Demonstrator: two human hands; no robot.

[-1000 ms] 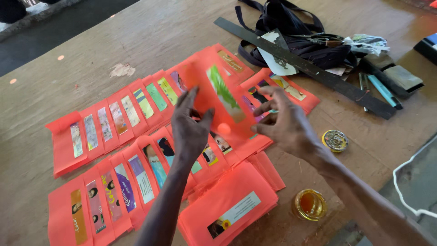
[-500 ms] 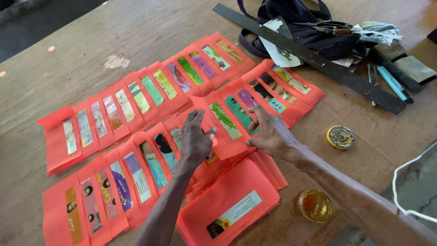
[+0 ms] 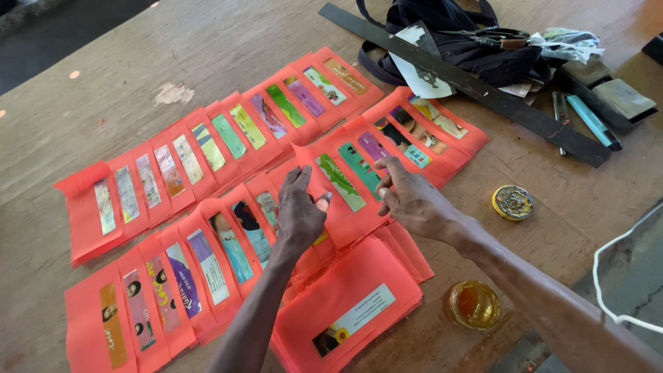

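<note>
Both hands press flat on one orange paper envelope with a green picture strip (image 3: 340, 188), which lies in the lower row of overlapping orange envelopes on the wooden counter (image 3: 103, 90). The left hand (image 3: 300, 211) rests on the envelope's left edge, fingers spread, clamping nothing. The right hand (image 3: 413, 200) touches its right edge, fingertips loosely together. A yellow round tin (image 3: 512, 202) sits well right of that envelope.
</note>
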